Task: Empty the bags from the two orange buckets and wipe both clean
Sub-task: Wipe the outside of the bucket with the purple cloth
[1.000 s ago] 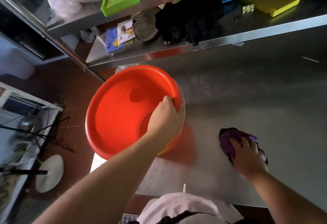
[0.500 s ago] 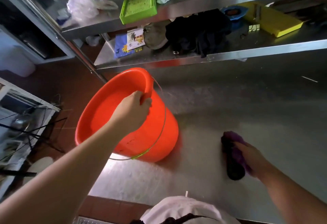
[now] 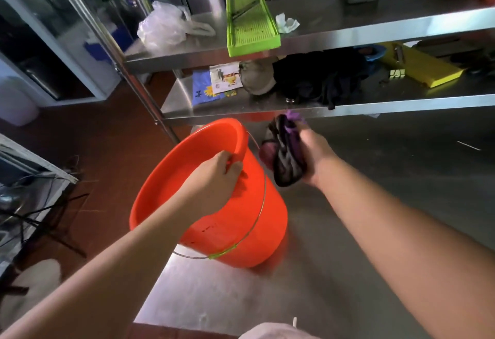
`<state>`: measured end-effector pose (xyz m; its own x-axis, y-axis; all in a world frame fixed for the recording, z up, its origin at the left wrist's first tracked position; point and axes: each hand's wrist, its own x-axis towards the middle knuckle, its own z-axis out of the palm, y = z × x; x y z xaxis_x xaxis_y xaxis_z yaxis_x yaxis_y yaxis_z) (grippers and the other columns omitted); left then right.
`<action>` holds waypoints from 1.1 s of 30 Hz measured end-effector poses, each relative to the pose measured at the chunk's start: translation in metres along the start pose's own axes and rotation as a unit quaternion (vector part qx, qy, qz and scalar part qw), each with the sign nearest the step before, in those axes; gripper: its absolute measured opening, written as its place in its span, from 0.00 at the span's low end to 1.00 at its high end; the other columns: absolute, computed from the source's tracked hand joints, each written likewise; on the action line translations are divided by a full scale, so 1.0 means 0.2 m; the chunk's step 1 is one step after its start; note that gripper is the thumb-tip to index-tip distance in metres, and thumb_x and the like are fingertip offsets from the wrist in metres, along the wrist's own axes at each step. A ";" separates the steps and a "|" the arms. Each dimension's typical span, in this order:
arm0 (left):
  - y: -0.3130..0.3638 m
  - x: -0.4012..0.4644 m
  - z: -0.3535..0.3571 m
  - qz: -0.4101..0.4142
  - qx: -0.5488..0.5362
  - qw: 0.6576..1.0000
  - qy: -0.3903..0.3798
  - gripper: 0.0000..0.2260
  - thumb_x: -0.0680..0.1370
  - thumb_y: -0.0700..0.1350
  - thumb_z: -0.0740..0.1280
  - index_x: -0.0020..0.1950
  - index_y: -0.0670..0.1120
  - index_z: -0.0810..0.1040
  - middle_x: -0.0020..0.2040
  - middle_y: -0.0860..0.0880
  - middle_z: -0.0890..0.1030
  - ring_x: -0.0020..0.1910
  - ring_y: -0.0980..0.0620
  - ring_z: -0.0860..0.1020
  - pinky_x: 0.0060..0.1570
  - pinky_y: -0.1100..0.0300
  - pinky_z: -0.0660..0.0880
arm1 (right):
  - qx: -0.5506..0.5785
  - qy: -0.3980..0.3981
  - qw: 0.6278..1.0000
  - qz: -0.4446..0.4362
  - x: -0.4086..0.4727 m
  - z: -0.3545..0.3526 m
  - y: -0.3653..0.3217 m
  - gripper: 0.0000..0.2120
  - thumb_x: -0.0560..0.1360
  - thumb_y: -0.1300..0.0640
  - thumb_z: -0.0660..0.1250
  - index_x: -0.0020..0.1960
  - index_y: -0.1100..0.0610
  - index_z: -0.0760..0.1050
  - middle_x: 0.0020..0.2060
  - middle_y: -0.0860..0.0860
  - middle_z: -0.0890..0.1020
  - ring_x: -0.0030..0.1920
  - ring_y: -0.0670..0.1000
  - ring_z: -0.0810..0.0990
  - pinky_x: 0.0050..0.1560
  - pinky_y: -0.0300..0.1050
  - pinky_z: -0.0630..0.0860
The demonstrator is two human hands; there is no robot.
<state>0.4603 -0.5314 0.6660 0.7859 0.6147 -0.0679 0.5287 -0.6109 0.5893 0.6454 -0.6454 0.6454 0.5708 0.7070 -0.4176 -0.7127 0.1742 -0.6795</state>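
Observation:
One orange bucket (image 3: 241,218) stands tilted to the left at the left end of the steel table (image 3: 388,218), its wire handle hanging down its side. My left hand (image 3: 214,180) grips the near part of its rim. My right hand (image 3: 312,151) holds a bunched purple and dark cloth (image 3: 284,156) in the air, just right of the bucket's rim. The bucket's inside is only partly visible and looks empty. No second bucket is in view.
Two steel shelves rise behind the table. The lower shelf (image 3: 375,105) carries dark clothing, paper packets and a yellow board. The upper one holds a green slicer tray (image 3: 250,25) and a clear plastic bag (image 3: 160,26). Red floor lies left of the table.
My right hand has lifted the cloth off the table and brought it up beside the bucket's rim. My left hand has tipped the bucket leftward, still gripping its rim.

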 end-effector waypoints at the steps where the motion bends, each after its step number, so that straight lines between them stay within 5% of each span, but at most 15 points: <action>1: 0.00 -0.01 -0.01 0.000 -0.032 0.999 -0.020 0.08 0.85 0.51 0.61 0.50 0.52 0.75 0.40 0.62 0.86 0.32 0.62 0.83 0.39 0.62 0.81 | -0.082 0.040 0.995 -0.027 0.03 0.09 -0.02 0.13 0.76 0.49 0.69 0.58 0.53 0.78 0.54 0.53 0.82 0.51 0.55 0.81 0.52 0.49 0.81; 4: -0.01 -0.03 -0.05 -0.004 -0.061 0.997 -0.045 0.08 0.85 0.52 0.59 0.52 0.50 0.74 0.42 0.50 0.88 0.32 0.48 0.86 0.41 0.44 0.84 | -0.299 0.092 0.948 -0.053 0.07 0.23 -0.01 0.19 0.67 0.44 0.72 0.51 0.57 0.83 0.46 0.53 0.86 0.41 0.54 0.84 0.46 0.49 0.81; 6: -0.03 -0.03 -0.07 0.004 -0.058 0.997 -0.044 0.08 0.85 0.52 0.59 0.51 0.50 0.74 0.42 0.49 0.88 0.31 0.47 0.85 0.41 0.43 0.84 | -0.328 0.065 0.942 -0.033 0.09 0.26 0.03 0.19 0.64 0.45 0.74 0.47 0.58 0.83 0.39 0.54 0.86 0.34 0.54 0.84 0.39 0.47 0.80; 9: -0.06 -0.03 -0.10 0.007 -0.053 0.997 -0.056 0.09 0.85 0.52 0.59 0.50 0.50 0.74 0.42 0.49 0.88 0.31 0.49 0.86 0.42 0.43 0.84 | -0.338 0.050 0.940 -0.017 0.09 0.24 0.11 0.21 0.61 0.48 0.76 0.48 0.60 0.83 0.40 0.57 0.87 0.40 0.59 0.87 0.45 0.59 0.84; 13: -0.08 0.02 -0.13 0.004 -0.048 0.998 -0.048 0.10 0.85 0.51 0.58 0.48 0.49 0.73 0.38 0.52 0.88 0.29 0.53 0.85 0.34 0.54 0.82 | -0.350 0.070 0.933 -0.042 0.09 0.21 0.17 0.24 0.55 0.49 0.76 0.48 0.59 0.84 0.44 0.59 0.87 0.46 0.62 0.87 0.52 0.67 0.81; 15: -0.07 0.05 -0.14 0.013 -0.017 1.000 -0.017 0.12 0.85 0.51 0.59 0.43 0.50 0.71 0.30 0.60 0.83 0.25 0.62 0.79 0.24 0.67 0.70 | -0.357 0.070 0.930 -0.055 0.08 0.19 0.22 0.22 0.54 0.48 0.76 0.46 0.55 0.85 0.42 0.57 0.87 0.45 0.60 0.87 0.52 0.66 0.82; 17: -0.07 0.08 -0.15 0.011 0.018 1.000 0.007 0.15 0.86 0.52 0.59 0.41 0.49 0.70 0.27 0.55 0.80 0.28 0.59 0.78 0.23 0.65 0.64 | -0.358 0.079 0.928 -0.069 0.05 0.18 0.29 0.14 0.56 0.50 0.75 0.42 0.49 0.86 0.38 0.53 0.87 0.41 0.56 0.88 0.50 0.63 0.83; 20: -0.06 0.13 -0.15 -0.002 0.049 0.999 0.007 0.15 0.86 0.53 0.58 0.46 0.45 0.73 0.40 0.46 0.81 0.37 0.47 0.77 0.32 0.53 0.64 | -0.325 0.111 0.935 -0.094 0.01 0.18 0.36 0.09 0.59 0.53 0.74 0.39 0.46 0.86 0.35 0.51 0.87 0.37 0.52 0.87 0.43 0.54 0.83; 25: -0.02 0.17 -0.14 -0.017 0.006 1.000 -0.017 0.14 0.86 0.50 0.58 0.54 0.42 0.79 0.47 0.43 0.85 0.43 0.44 0.84 0.40 0.51 0.80 | -0.209 0.130 0.965 -0.090 -0.11 0.23 0.46 0.05 0.68 0.62 0.72 0.35 0.56 0.82 0.27 0.51 0.82 0.25 0.48 0.79 0.26 0.37 0.74; 28: 0.00 0.20 -0.14 -0.028 0.014 0.999 -0.011 0.16 0.86 0.48 0.57 0.57 0.39 0.79 0.50 0.41 0.85 0.44 0.42 0.83 0.39 0.53 0.77 | -0.160 0.133 0.975 -0.084 -0.21 0.27 0.54 0.08 0.72 0.67 0.69 0.38 0.57 0.83 0.28 0.52 0.82 0.25 0.49 0.79 0.25 0.38 0.73; 33: 0.05 0.25 -0.15 -0.064 -0.009 0.998 0.002 0.14 0.85 0.47 0.59 0.59 0.40 0.80 0.47 0.43 0.84 0.41 0.45 0.84 0.40 0.54 0.82 | -0.107 0.109 0.987 -0.040 -0.39 0.36 0.76 0.04 0.64 0.58 0.70 0.39 0.53 0.79 0.28 0.54 0.76 0.24 0.52 0.73 0.33 0.42 0.70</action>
<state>0.4953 -0.4908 0.6927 0.7115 0.6886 -0.1400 0.6179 -0.5183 0.5912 0.4629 -0.6259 0.6179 0.7133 0.5280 -0.4609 -0.5721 0.0587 -0.8181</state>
